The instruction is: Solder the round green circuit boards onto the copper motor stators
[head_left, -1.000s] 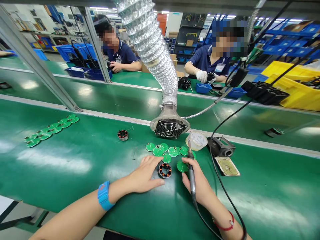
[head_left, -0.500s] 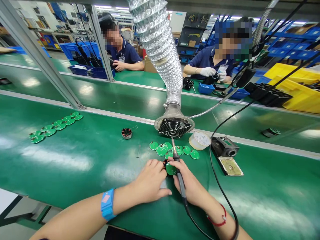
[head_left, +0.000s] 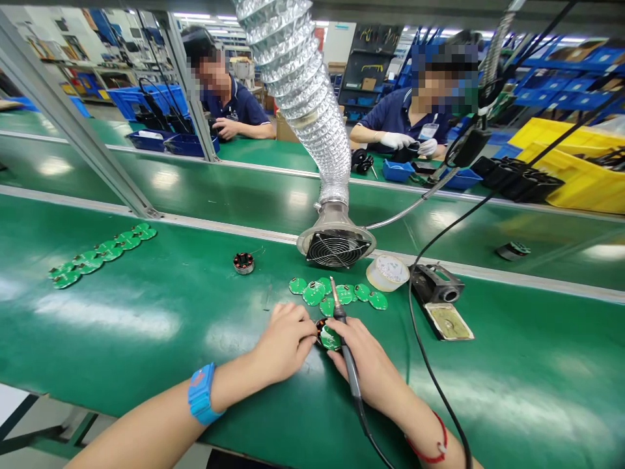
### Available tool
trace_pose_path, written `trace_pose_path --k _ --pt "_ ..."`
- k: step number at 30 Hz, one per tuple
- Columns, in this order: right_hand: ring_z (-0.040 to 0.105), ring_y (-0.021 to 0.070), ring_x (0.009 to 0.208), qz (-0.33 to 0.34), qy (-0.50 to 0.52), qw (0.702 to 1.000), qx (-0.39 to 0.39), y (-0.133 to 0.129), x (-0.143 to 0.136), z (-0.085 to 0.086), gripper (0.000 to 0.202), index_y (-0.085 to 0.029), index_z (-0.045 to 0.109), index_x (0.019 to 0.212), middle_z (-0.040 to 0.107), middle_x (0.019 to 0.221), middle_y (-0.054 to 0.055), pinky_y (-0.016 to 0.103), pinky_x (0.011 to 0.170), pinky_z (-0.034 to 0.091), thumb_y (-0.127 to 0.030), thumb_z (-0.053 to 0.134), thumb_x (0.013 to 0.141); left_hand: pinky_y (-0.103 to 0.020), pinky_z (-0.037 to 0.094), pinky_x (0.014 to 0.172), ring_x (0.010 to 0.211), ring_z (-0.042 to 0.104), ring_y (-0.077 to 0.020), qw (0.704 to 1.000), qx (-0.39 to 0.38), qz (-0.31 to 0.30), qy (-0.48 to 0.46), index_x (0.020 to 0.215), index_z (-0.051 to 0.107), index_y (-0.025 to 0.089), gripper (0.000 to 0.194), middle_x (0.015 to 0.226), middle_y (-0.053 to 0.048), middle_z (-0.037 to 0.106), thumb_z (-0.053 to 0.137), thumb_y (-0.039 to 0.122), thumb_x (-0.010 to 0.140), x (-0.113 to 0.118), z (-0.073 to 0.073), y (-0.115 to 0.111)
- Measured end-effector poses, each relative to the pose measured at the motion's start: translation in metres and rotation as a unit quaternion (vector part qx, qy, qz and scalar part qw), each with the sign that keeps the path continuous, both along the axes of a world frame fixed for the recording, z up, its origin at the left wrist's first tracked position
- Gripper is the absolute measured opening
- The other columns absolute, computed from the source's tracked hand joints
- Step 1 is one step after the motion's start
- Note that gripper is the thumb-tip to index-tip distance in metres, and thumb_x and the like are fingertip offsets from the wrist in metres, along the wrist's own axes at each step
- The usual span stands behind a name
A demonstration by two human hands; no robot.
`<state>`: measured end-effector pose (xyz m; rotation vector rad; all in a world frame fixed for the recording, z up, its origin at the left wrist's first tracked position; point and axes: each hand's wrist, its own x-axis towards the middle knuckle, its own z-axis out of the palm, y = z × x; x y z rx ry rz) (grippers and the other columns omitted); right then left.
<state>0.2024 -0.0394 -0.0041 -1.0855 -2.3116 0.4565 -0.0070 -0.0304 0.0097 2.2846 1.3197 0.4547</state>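
Observation:
Between my hands, a round green circuit board [head_left: 331,338] lies against a copper-wound motor stator [head_left: 320,331]. My left hand [head_left: 288,342] is closed, with thumb and fingertips pinched at the stator's left edge; exactly what part they grip is hidden. A soldering iron [head_left: 347,355] lies in my right hand [head_left: 371,358], its tip pointing away from me, clear of the board. Fingers of that same hand also touch the board's right side. Just beyond are several loose round circuit boards [head_left: 313,293]. Another stator [head_left: 243,263] with thin wires sits further left.
A fume extractor [head_left: 336,249] hangs over the bench's back edge. Right of it are a tape roll [head_left: 388,272] and a soldering-iron stand [head_left: 437,284] with a sponge tray [head_left: 448,322]. A board row [head_left: 100,255] lies left. The iron's cable [head_left: 430,352] crosses the right side. Two people sit opposite.
My left thumb has swung up from the bench to meet the fingers at the stator. The board and stator have shifted slightly down, and the iron has moved a little with my right hand.

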Motion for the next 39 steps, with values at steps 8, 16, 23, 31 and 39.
trace_pose_path --k 8,16,23,31,39 --pt "0.060 0.0262 0.103 0.004 0.000 1.000 0.028 -0.002 -0.002 0.005 0.048 -0.028 0.043 0.136 0.064 0.114 0.010 0.044 0.087 0.055 -0.011 0.048 0.092 -0.039 0.040 0.086 0.093 0.058 -0.0214 0.988 -0.085 0.029 -0.127 0.085 0.065 0.022 0.011 0.092 -0.002 0.066 0.055 0.019 0.090 -0.002 -0.005 0.003" --pt "0.059 0.0242 0.113 0.045 0.035 0.998 -0.041 0.006 0.000 0.001 0.060 -0.027 0.045 0.137 0.063 0.117 0.009 0.043 0.094 0.055 -0.002 0.045 0.083 -0.037 0.041 0.085 0.093 0.059 -0.0207 0.981 -0.088 0.033 -0.167 0.086 0.067 0.021 0.011 0.090 -0.002 0.065 0.057 0.018 0.090 0.004 -0.010 0.002" --pt "0.058 0.0262 0.120 0.005 0.122 0.992 0.014 0.005 -0.001 0.000 0.052 -0.029 0.048 0.137 0.065 0.125 0.009 0.046 0.099 0.053 -0.012 0.055 0.088 -0.039 0.040 0.088 0.095 0.056 -0.0221 0.976 -0.108 0.072 -0.176 0.081 0.067 0.022 0.010 0.087 -0.001 0.062 0.062 0.015 0.086 0.022 -0.012 0.000" --pt "0.066 0.0192 0.084 -0.042 0.197 0.979 0.037 0.005 -0.014 -0.001 0.041 -0.030 0.050 0.129 0.068 0.091 0.002 0.036 0.078 0.058 -0.010 0.052 0.092 -0.041 0.038 0.089 0.095 0.052 -0.0227 0.973 -0.118 0.075 -0.184 0.085 0.067 0.022 0.007 0.089 -0.001 0.059 0.062 0.018 0.087 0.027 -0.012 0.003" --pt "0.065 0.0229 0.085 -0.066 0.108 0.987 0.104 0.008 -0.007 -0.001 0.036 -0.027 0.054 0.123 0.070 0.084 0.002 0.041 0.079 0.055 -0.009 0.052 0.091 -0.039 0.038 0.088 0.092 0.051 -0.0202 0.972 -0.088 0.079 -0.203 0.079 0.057 0.020 0.011 0.088 -0.001 0.057 0.056 0.016 0.089 0.025 -0.013 0.002"
